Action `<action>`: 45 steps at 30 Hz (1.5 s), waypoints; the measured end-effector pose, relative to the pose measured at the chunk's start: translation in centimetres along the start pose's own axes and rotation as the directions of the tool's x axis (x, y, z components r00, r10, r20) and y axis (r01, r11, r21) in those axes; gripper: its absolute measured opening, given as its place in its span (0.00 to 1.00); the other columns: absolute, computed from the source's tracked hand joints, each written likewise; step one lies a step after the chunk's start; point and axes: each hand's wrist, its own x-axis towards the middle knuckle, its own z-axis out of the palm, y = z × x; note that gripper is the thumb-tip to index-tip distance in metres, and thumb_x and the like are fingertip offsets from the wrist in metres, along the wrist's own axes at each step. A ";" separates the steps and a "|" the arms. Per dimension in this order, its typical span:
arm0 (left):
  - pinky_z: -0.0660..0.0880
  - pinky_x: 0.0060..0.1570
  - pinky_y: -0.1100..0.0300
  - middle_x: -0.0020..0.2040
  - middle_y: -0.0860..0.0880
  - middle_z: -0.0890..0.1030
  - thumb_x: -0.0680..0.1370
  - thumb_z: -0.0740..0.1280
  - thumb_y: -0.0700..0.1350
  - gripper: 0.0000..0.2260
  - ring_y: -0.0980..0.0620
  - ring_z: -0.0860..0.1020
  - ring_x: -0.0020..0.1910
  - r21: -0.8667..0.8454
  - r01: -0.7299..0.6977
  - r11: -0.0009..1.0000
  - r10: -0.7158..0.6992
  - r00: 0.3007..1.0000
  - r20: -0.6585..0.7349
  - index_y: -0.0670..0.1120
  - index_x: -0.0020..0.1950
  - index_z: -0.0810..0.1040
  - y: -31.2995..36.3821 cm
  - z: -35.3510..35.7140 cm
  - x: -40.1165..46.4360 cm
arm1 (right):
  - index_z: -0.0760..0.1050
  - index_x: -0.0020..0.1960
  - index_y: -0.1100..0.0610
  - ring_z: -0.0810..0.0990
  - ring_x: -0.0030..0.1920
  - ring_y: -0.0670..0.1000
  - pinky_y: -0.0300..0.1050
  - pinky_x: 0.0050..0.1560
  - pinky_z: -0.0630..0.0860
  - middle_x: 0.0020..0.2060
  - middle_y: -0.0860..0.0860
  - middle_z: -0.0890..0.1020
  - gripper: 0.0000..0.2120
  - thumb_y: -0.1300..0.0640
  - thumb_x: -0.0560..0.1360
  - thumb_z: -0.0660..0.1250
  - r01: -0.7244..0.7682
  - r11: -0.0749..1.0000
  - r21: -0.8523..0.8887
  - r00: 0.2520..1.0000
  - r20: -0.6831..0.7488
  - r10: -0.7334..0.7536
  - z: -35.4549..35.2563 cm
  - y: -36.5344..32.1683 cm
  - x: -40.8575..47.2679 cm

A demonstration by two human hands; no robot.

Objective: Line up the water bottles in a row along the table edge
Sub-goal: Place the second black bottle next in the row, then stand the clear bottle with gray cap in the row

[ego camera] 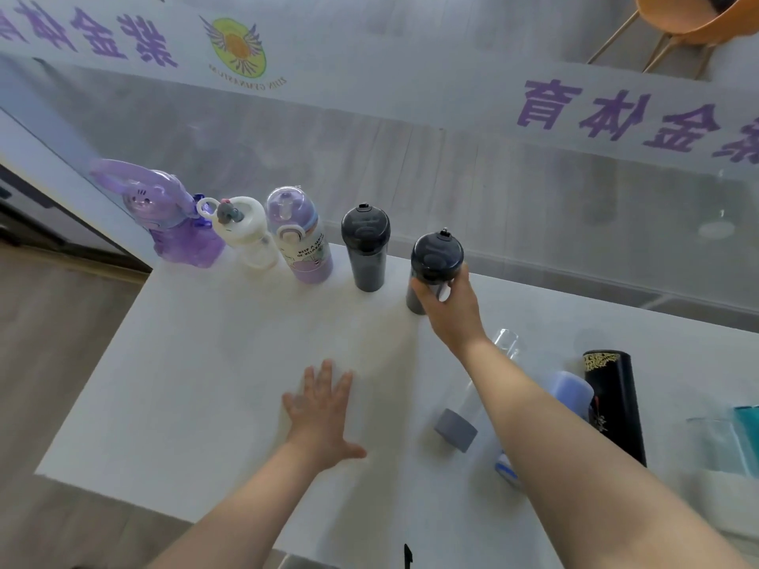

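Observation:
Along the far edge of the white table stand a purple bunny bottle, a white bottle, a lilac bottle and a dark grey bottle, all upright. My right hand grips a second dark grey bottle at the right end of that row; it stands on the table. My left hand lies flat on the table with fingers spread, holding nothing. A clear bottle with a grey cap, a blue bottle and a black flask lie at the right.
A glass wall with purple lettering rises just behind the far table edge. Clear and teal containers sit at the right border. An orange chair shows beyond the glass. Wooden floor lies to the left.

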 end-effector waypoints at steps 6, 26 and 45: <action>0.49 0.71 0.32 0.76 0.45 0.28 0.64 0.70 0.70 0.58 0.39 0.33 0.76 0.008 0.030 1.000 -0.030 0.999 0.037 0.53 0.76 0.31 0.3 -0.3 0.2 | 0.67 0.67 0.48 0.75 0.54 0.39 0.28 0.48 0.68 0.58 0.44 0.77 0.26 0.51 0.72 0.72 0.014 1.000 -0.027 1.000 -0.008 -0.014 0.5 0.6 2.2; 0.52 0.70 0.31 0.75 0.47 0.26 0.64 0.72 0.68 0.59 0.40 0.31 0.75 -0.025 0.053 0.998 -0.051 0.996 0.073 0.56 0.74 0.28 0.6 -0.8 0.1 | 0.59 0.75 0.55 0.67 0.70 0.52 0.48 0.70 0.65 0.72 0.51 0.66 0.30 0.58 0.76 0.66 -0.051 0.966 -0.255 0.993 0.090 0.076 -3.2 4.0 -1.4; 0.53 0.70 0.33 0.76 0.46 0.27 0.64 0.73 0.66 0.60 0.40 0.32 0.76 -0.025 0.065 0.998 -0.064 0.996 0.059 0.55 0.74 0.27 0.9 -0.6 0.0 | 0.60 0.74 0.48 0.46 0.77 0.59 0.61 0.75 0.39 0.78 0.53 0.53 0.38 0.69 0.67 0.60 0.406 0.188 -0.894 0.884 0.437 0.166 -9.9 9.6 -9.3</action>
